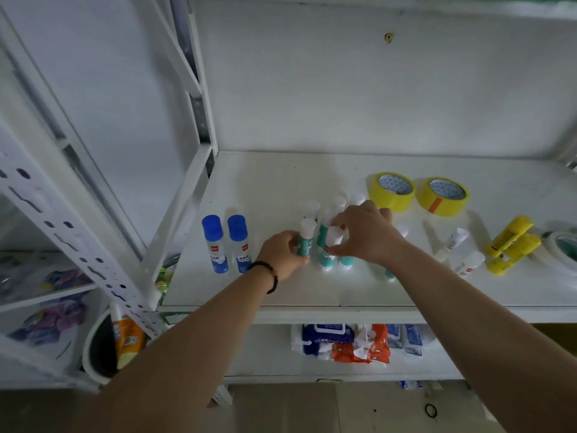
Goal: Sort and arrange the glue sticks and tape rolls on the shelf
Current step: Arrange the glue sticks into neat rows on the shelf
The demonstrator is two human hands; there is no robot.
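Observation:
Several green glue sticks with white caps stand clustered mid-shelf (281, 182). My left hand (282, 253) grips one upright green glue stick (305, 240) at the cluster's left edge. My right hand (365, 234) pinches the cap of another green glue stick (331, 245) and hides part of the cluster. Two blue-capped liquid glue bottles (226, 243) stand at the left. Two yellow tape rolls (418, 193) lie flat behind. White glue sticks (459, 251) and yellow glue sticks (512, 243) lie to the right, beside a white tape roll (562, 250) at the edge.
White metal uprights (184, 214) frame the shelf's left side. The lower shelf holds tissue and wipe packs (352, 342). A neighbouring rack at the left holds purple packets (53, 314) and a round container with an orange bottle (125, 339).

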